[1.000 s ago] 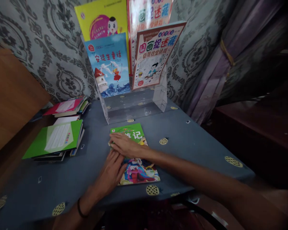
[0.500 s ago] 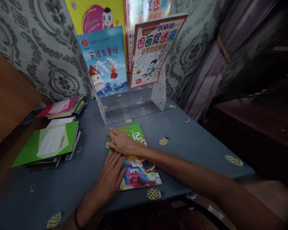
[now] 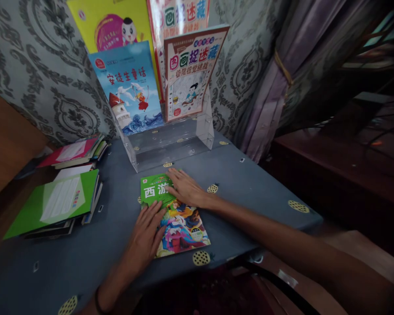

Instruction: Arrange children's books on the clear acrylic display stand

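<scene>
A picture book [image 3: 180,232] with a green top and a colourful illustrated lower half lies flat on the table in front of me. White characters run across its green part, some covered by my fingers. My left hand [image 3: 146,232] rests on the book's left edge, fingers stretched out over the cover. Across the upper right of the cover lies my right hand [image 3: 187,188], palm down with its fingers extended. Neither hand grips the book.
Behind the book stands a clear acrylic rack [image 3: 166,151] holding a blue book [image 3: 131,92], a brown-edged book [image 3: 190,78] and others. On the left lie stacked books, a green one [image 3: 52,201] and a pink one [image 3: 70,152]. The patterned tablecloth [image 3: 249,197] covers the table.
My right hand has slid rightward across the cover, uncovering the left characters. My left hand stays on the book's left side. The whole view has shifted a little.
</scene>
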Available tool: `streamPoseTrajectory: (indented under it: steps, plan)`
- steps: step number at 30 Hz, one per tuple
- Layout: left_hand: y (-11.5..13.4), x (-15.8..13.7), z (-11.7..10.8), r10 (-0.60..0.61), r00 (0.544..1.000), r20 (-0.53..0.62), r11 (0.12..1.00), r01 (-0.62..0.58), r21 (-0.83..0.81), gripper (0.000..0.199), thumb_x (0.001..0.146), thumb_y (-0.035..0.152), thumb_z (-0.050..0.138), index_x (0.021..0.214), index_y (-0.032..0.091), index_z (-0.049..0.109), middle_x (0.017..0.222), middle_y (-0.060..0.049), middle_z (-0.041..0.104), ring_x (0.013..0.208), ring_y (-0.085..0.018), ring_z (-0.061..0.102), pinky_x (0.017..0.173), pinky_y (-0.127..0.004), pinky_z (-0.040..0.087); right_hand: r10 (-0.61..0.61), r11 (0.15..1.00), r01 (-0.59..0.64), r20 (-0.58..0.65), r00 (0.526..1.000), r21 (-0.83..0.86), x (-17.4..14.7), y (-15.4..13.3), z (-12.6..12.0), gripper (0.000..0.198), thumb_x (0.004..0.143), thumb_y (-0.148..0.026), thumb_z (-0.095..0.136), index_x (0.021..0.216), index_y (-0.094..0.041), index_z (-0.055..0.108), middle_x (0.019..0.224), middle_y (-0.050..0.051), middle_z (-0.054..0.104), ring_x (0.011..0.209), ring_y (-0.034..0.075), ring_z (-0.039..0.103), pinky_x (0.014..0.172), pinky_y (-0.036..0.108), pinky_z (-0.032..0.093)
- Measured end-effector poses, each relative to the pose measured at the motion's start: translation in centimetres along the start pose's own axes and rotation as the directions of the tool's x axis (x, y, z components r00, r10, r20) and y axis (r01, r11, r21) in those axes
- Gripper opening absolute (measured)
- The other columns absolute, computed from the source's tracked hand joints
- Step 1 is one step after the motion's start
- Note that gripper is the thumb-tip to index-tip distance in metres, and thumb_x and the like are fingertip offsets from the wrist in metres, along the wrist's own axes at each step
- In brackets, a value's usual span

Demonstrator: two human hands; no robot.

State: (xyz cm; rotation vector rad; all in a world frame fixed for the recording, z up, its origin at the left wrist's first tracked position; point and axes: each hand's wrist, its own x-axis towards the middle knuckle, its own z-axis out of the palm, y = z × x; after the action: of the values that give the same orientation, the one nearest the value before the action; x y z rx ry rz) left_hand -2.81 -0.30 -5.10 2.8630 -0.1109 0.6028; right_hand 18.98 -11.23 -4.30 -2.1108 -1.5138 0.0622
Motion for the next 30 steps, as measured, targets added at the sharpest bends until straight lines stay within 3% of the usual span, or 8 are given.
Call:
streamPoseTrajectory:
  steps: [3,6,11,14,16,22,30]
  plan:
    - [0.1,-0.1,-0.2,0.002,1.0,0.007,1.0,-0.002,-0.003,0.042,0.103,0.025,0.041,0.145,0.022,0.042,0.15,-0.011,0.052,0.142,-0.022,0.046,0.115,-0.049,0.043,0.026,0.992,-0.019,-0.051,0.998,0.121,-0.6,1.9,-0.8,0.048,0.102,-0.035,0.04,0.144,-0.012,0.045,0.146,0.021,0.055,0.14,0.03,0.047,0.12,0.057,0.029]
    - [0.0,0.3,-0.8,0.001,0.999,0.032,1.0,0.0,-0.029,0.04,0.103,0.027,0.044,0.142,0.023,0.045,0.148,-0.011,0.054,0.138,-0.024,0.049,0.113,-0.051,0.044,0.065,0.925,-0.023,-0.097,0.993,0.378,-0.6,3.7,-1.5,0.042,0.102,-0.035,0.038,0.14,-0.02,0.049,0.139,0.014,0.063,0.13,0.026,0.058,0.115,0.054,0.037]
    - [-1.2,4.2,-1.1,-0.03,0.997,0.064,0.988,0.039,-0.151,0.032,0.102,0.03,0.044,0.131,0.023,0.056,0.131,-0.01,0.062,0.122,-0.024,0.057,0.104,-0.046,0.049,0.2,0.632,-0.054,-0.095,0.975,0.773,0.2,5.9,-1.6,0.037,0.102,-0.039,0.043,0.133,-0.021,0.052,0.129,0.012,0.07,0.125,0.024,0.063,0.114,0.052,0.04]
    - [-2.4,8.1,0.2,-0.011,0.998,0.058,0.99,0.019,-0.14,0.033,0.103,0.026,0.04,0.129,0.02,0.059,0.126,-0.011,0.061,0.118,-0.025,0.056,0.104,-0.047,0.048,0.245,0.471,-0.066,-0.058,0.968,0.88,0.4,6.5,-1.4,0.033,0.102,-0.038,0.046,0.129,-0.022,0.054,0.134,0.012,0.066,0.122,0.023,0.065,0.115,0.05,0.04]
    - [-3.2,10.5,1.3,0.0,0.997,0.077,0.996,0.007,-0.09,0.035,0.102,0.026,0.04,0.129,0.017,0.06,0.121,-0.012,0.061,0.113,-0.026,0.055,0.101,-0.046,0.048,0.25,0.427,-0.069,-0.044,0.967,0.902,0.4,6.6,-1.3,0.031,0.103,-0.035,0.045,0.129,-0.02,0.054,0.137,0.013,0.064,0.121,0.022,0.065,0.115,0.049,0.039]
    - [-3.7,13.9,3.2,-0.012,0.991,0.13,0.993,-0.003,0.117,0.04,0.102,0.033,0.043,0.136,0.024,0.061,0.114,-0.011,0.054,0.105,-0.027,0.049,0.092,-0.046,0.046,0.208,0.47,-0.053,-0.052,0.977,0.881,0.3,6.6,-1.5,0.031,0.104,-0.029,0.041,0.13,-0.016,0.054,0.137,0.015,0.064,0.126,0.022,0.062,0.116,0.047,0.04]
    - [-2.3,12.4,2.8,0.081,0.985,0.155,0.995,-0.09,0.05,0.042,0.104,0.038,0.036,0.137,0.029,0.061,0.119,-0.011,0.051,0.11,-0.028,0.046,0.099,-0.049,0.041,0.155,0.637,-0.024,-0.097,0.983,0.771,0.6,7.0,-0.8,0.03,0.105,-0.031,0.041,0.124,-0.018,0.059,0.133,0.011,0.066,0.124,0.021,0.063,0.111,0.045,0.045]
